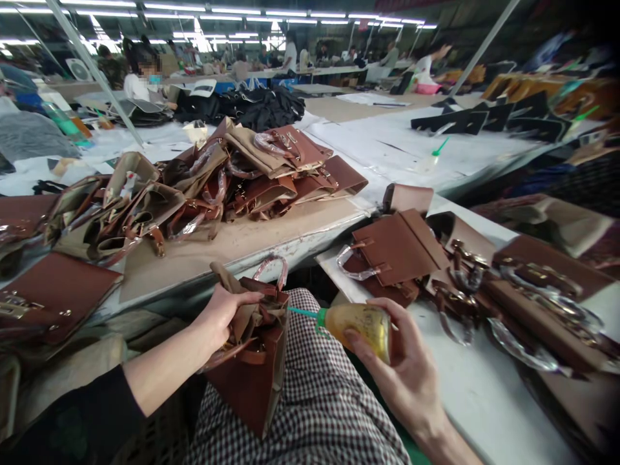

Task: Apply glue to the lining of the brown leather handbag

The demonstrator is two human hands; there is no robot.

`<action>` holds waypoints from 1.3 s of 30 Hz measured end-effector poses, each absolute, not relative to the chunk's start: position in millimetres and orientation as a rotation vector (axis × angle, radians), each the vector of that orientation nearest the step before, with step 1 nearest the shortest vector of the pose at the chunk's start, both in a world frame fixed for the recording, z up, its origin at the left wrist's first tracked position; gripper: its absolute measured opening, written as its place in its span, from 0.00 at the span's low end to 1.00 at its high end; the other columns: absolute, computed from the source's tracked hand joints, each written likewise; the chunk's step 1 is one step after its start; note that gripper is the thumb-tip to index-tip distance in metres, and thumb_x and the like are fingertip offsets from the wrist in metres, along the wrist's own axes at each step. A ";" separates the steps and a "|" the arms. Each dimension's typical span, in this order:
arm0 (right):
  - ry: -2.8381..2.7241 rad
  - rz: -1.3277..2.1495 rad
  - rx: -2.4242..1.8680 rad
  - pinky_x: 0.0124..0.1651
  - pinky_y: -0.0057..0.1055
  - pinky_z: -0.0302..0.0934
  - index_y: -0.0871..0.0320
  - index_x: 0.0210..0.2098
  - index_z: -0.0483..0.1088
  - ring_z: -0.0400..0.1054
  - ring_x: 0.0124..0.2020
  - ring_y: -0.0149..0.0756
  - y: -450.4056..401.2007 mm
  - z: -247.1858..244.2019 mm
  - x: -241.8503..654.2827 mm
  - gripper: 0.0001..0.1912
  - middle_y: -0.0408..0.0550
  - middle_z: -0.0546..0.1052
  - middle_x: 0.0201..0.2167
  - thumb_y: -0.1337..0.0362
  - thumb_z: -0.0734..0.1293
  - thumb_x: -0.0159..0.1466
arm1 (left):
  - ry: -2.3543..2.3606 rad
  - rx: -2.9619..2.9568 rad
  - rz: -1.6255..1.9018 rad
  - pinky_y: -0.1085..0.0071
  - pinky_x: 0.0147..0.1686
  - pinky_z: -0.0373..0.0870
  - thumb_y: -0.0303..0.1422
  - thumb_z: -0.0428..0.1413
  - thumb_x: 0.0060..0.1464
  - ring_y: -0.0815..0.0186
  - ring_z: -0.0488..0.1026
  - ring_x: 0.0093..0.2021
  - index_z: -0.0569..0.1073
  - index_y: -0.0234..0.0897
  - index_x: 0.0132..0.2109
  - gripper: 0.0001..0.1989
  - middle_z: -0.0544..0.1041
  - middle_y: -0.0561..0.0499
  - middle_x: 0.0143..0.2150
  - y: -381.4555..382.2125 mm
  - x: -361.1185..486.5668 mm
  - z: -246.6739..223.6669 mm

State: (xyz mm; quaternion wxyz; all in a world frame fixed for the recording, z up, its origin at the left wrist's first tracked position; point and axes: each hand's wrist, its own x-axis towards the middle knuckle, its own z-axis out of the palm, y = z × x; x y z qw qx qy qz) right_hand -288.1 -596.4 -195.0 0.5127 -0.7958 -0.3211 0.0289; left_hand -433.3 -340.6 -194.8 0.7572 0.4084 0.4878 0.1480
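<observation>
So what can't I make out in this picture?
In the head view:
- Right hand: some fingers, hidden behind the bottle.
- Bottle's dark marks: too blurred to read.
- Held brown bag: its inside, hidden by folds and the left hand.
- Far-left bag: cut off by the picture's left edge.

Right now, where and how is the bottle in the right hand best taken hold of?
I would grip the bottle around its wide middle, from the right, as the right hand does: the bottle is nearly sideways, its thin spout pointing left toward the bag, so the broad end faces right.
</observation>
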 end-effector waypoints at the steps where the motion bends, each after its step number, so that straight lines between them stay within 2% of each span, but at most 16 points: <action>1: -0.781 0.052 -1.927 0.44 0.44 0.73 0.51 0.56 0.67 0.76 0.41 0.49 -595.2 -194.4 -288.1 0.27 0.51 0.78 0.45 0.50 0.74 0.62 | 1.066 0.888 0.340 0.62 0.28 0.82 0.23 0.74 0.38 0.56 0.82 0.25 0.72 0.39 0.43 0.26 0.82 0.52 0.26 -343.2 -433.2 -194.7; 6: -0.831 -0.048 -1.989 0.44 0.46 0.72 0.54 0.53 0.69 0.75 0.39 0.49 -587.6 -189.7 -288.8 0.26 0.52 0.78 0.43 0.48 0.74 0.62 | 1.076 0.880 0.395 0.61 0.29 0.82 0.23 0.74 0.38 0.56 0.83 0.26 0.69 0.42 0.44 0.29 0.82 0.54 0.28 -350.7 -433.2 -195.5; 13: -0.902 -0.126 -2.016 0.46 0.45 0.71 0.52 0.53 0.67 0.73 0.41 0.47 -583.2 -185.4 -289.9 0.24 0.51 0.77 0.44 0.49 0.72 0.64 | 1.067 0.872 0.393 0.58 0.30 0.82 0.23 0.75 0.36 0.53 0.83 0.27 0.72 0.42 0.47 0.32 0.83 0.51 0.29 -352.3 -434.0 -197.3; 19: -0.981 -0.058 -2.033 0.41 0.41 0.71 0.52 0.52 0.67 0.73 0.38 0.44 -586.8 -181.8 -291.2 0.21 0.51 0.77 0.42 0.50 0.71 0.65 | 1.048 0.868 0.382 0.59 0.30 0.81 0.23 0.76 0.35 0.52 0.84 0.28 0.72 0.40 0.50 0.34 0.84 0.50 0.30 -354.0 -431.7 -198.2; 28: -1.043 0.016 -2.041 0.41 0.40 0.72 0.52 0.52 0.67 0.74 0.38 0.44 -595.1 -188.5 -295.5 0.21 0.50 0.78 0.42 0.49 0.71 0.66 | 1.024 0.902 0.353 0.59 0.28 0.81 0.23 0.74 0.37 0.54 0.83 0.26 0.72 0.38 0.46 0.29 0.84 0.49 0.28 -354.8 -429.4 -197.6; 39: -1.080 0.164 -2.024 0.38 0.38 0.72 0.52 0.52 0.66 0.75 0.37 0.42 -608.0 -199.1 -313.7 0.19 0.49 0.77 0.41 0.50 0.70 0.67 | 1.044 0.946 0.397 0.60 0.28 0.82 0.20 0.72 0.36 0.53 0.83 0.29 0.75 0.33 0.41 0.22 0.86 0.43 0.33 -355.8 -427.4 -195.2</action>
